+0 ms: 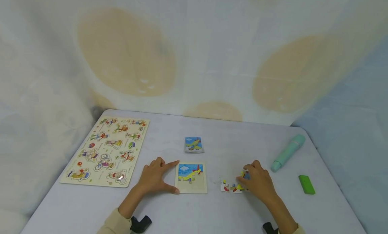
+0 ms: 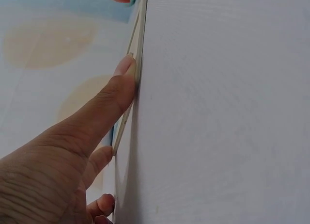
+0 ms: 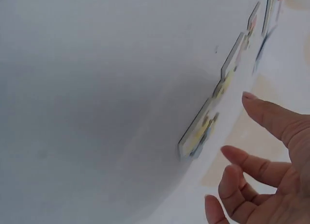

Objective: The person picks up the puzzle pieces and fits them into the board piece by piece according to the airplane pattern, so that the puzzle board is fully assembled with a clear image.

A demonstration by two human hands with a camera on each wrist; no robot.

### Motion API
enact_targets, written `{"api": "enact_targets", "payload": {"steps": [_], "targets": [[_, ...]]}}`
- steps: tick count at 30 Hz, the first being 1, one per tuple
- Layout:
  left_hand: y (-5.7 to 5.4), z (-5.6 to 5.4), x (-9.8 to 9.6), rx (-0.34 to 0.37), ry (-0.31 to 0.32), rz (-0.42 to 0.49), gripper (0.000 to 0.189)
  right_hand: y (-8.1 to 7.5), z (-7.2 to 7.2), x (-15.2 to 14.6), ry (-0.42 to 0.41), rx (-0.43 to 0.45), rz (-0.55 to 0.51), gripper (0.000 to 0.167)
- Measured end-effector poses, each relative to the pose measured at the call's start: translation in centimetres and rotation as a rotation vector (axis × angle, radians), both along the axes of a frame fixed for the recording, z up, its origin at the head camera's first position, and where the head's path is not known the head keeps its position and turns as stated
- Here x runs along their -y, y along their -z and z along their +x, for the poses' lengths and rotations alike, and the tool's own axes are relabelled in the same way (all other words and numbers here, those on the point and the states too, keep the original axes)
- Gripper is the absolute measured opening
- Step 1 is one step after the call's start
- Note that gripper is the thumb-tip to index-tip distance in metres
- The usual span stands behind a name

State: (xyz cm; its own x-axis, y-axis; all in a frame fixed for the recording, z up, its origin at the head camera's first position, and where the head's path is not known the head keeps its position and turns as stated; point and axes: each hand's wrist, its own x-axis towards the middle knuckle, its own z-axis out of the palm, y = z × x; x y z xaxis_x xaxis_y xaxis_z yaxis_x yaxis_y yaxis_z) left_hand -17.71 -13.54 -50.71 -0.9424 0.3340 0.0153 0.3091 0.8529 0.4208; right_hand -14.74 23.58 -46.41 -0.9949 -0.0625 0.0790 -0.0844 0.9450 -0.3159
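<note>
A small square puzzle board [image 1: 191, 188] lies on the white table, its upper part filled with blue-sky and yellow-airplane pieces. My left hand [image 1: 154, 176] touches the board's left side, index finger at the far corner and thumb at the near one, both stretched out. In the left wrist view, the thumb [image 2: 104, 105] presses along the board's edge. My right hand [image 1: 259, 180] hovers over loose puzzle pieces [image 1: 225, 186] right of the board and partly hides them. Seen from the right wrist, its thumb and fingers are apart, with nothing between them, beside the pieces [image 3: 232, 59].
Behind the board lies a small airplane picture [image 1: 194, 144]. A large wooden puzzle board with clown figures [image 1: 113, 153] covers the left side. On the right are a mint-green cylinder [image 1: 288, 153] and a green block [image 1: 306, 184]. Patterned cloth [image 1: 209, 58] hangs around the table.
</note>
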Motion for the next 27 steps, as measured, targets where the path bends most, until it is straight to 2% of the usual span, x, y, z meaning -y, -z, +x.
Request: {"api": "enact_targets", "payload": {"steps": [3, 7, 13, 27], "targets": [[0.1, 0.0, 0.1, -0.014, 0.002, -0.003, 0.104, 0.0, 0.2, -0.5, 0.043, 0.044, -0.006, 0.050], [0.2, 0.0, 0.1, -0.012, -0.001, -0.002, 0.104, 0.3, 0.1, -0.9, 0.061, 0.068, 0.011, 0.052], [0.3, -0.1, 0.0, 0.011, -0.002, -0.022, 0.106, 0.7, -0.1, -0.9, 0.065, 0.067, 0.039, 0.052], [0.1, -0.1, 0.1, 0.016, -0.008, -0.025, 0.105, 1.1, -0.6, -0.7, 0.105, 0.049, 0.048, 0.043]]}}
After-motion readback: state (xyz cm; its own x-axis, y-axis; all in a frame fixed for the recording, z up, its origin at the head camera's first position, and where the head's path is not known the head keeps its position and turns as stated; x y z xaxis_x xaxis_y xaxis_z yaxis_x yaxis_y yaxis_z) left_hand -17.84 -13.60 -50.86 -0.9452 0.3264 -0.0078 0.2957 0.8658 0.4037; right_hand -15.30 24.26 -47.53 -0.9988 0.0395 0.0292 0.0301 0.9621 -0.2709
